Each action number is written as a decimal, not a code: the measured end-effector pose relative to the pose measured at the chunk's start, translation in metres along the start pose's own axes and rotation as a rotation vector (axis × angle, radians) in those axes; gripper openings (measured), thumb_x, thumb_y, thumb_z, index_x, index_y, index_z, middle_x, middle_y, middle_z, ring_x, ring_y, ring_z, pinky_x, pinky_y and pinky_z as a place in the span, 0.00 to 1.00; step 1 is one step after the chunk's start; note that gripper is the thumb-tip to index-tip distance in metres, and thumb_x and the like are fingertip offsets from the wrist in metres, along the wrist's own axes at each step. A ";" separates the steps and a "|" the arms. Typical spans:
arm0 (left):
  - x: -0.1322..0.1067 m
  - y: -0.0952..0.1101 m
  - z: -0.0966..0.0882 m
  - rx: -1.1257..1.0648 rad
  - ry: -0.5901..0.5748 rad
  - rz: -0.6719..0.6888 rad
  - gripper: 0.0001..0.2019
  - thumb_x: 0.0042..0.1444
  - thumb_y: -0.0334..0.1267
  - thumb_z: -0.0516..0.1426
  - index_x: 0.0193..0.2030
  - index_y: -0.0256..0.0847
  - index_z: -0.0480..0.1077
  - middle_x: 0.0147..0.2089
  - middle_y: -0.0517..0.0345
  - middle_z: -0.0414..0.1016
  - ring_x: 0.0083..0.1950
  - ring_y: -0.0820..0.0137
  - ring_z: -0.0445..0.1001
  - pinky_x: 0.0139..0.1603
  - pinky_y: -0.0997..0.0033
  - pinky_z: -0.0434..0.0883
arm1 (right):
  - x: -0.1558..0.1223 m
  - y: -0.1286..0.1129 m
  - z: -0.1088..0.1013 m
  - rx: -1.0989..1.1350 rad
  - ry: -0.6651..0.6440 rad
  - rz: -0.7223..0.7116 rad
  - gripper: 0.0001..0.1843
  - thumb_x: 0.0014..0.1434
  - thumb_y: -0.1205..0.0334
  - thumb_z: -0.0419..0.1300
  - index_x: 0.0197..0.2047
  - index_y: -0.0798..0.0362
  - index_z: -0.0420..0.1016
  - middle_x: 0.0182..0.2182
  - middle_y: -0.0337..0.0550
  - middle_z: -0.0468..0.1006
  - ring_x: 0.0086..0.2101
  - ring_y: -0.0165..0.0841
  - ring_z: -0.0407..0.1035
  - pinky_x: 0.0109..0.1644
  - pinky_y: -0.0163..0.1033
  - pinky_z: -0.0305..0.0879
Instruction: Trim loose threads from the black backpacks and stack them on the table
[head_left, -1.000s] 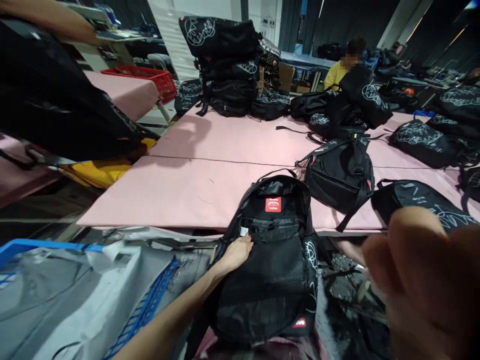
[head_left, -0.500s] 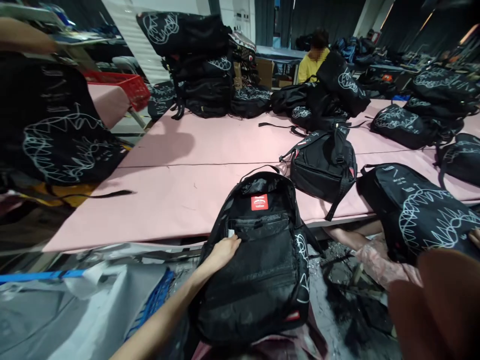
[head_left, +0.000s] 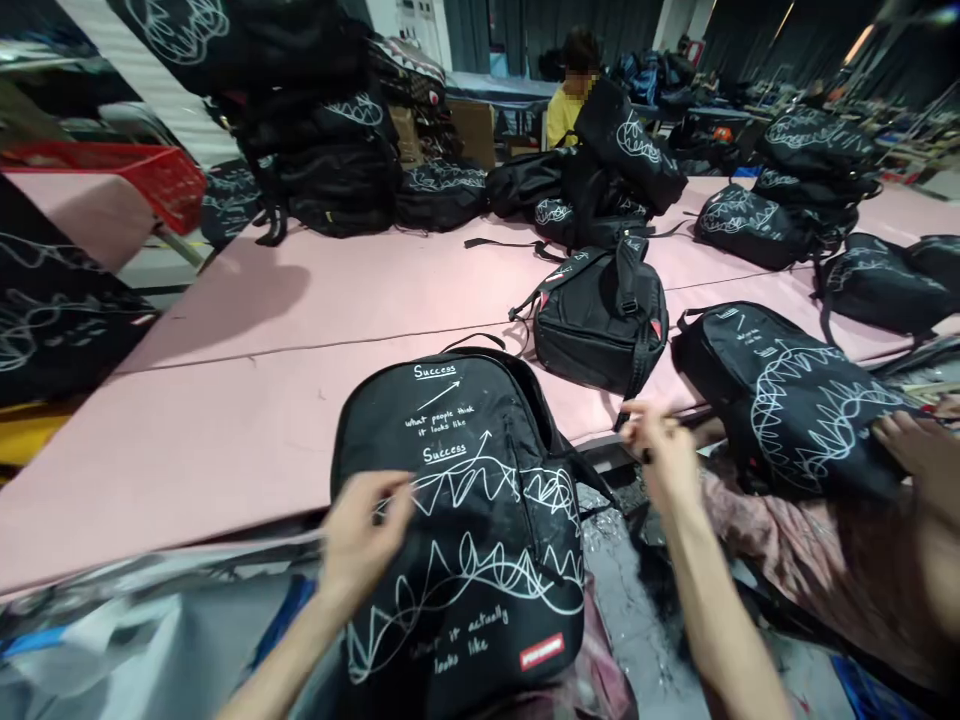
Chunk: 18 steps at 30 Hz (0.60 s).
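One change: backpack (head_left: 465, 520) front now closed, print up; left hand (head_left: 360, 535) pinches its side edge, right hand (head_left: 660, 455) grip: cannot tell.

This is a workshop or packing hall for bags, not a home. A long counter (head_left: 247, 400) under a pink sheet runs across the room, with more pink tops behind it at the right. Black backpacks (head_left: 795, 400) of 1 make, with the same white scribble print, lie all over it. 1 backpack (head_left: 465, 500) sits at the near edge and a tall stack (head_left: 315, 150) stands at the far left. A red crate (head_left: 161, 180), a cardboard box (head_left: 472, 130) and plastic wrap (head_left: 112, 640) lie about. Another person (head_left: 564, 115) in yellow sits among the bags at the far side.
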<state>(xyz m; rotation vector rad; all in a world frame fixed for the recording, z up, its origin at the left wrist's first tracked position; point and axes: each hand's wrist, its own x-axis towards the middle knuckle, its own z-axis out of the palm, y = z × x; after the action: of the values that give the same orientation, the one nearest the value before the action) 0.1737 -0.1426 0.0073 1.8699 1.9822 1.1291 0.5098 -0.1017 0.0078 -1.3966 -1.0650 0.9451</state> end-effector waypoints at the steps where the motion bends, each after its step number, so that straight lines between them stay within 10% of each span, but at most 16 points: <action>1: -0.003 0.014 0.022 0.002 -0.210 0.174 0.12 0.56 0.46 0.51 0.39 0.44 0.69 0.38 0.55 0.74 0.43 0.63 0.71 0.48 0.59 0.68 | 0.001 0.015 0.008 0.010 -0.010 0.051 0.22 0.58 0.48 0.52 0.42 0.58 0.72 0.30 0.43 0.75 0.26 0.29 0.66 0.32 0.37 0.65; 8: 0.026 0.091 0.142 0.284 -0.623 0.570 0.17 0.55 0.44 0.55 0.49 0.41 0.65 0.44 0.49 0.69 0.46 0.60 0.65 0.44 0.60 0.63 | -0.002 0.091 0.054 -0.018 -0.078 0.076 0.15 0.49 0.51 0.58 0.28 0.57 0.72 0.27 0.41 0.74 0.31 0.33 0.66 0.39 0.37 0.61; 15: 0.036 0.098 0.156 0.384 -0.656 0.743 0.09 0.60 0.38 0.50 0.37 0.37 0.69 0.34 0.50 0.68 0.39 0.62 0.67 0.35 0.65 0.62 | 0.006 0.096 0.049 0.176 0.015 0.299 0.25 0.44 0.41 0.60 0.30 0.58 0.73 0.15 0.36 0.66 0.16 0.26 0.54 0.19 0.33 0.50; 18: 0.040 0.097 0.156 0.321 -0.592 0.762 0.12 0.61 0.34 0.45 0.33 0.36 0.69 0.31 0.51 0.69 0.36 0.65 0.68 0.35 0.65 0.62 | 0.008 0.097 0.051 0.096 -0.032 0.211 0.28 0.47 0.38 0.56 0.31 0.58 0.76 0.20 0.42 0.73 0.21 0.32 0.63 0.24 0.36 0.59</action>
<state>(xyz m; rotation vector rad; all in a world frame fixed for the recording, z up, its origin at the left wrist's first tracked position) 0.3357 -0.0540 -0.0251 2.8174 1.1829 0.2645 0.4726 -0.0802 -0.0931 -1.4374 -0.8953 1.1600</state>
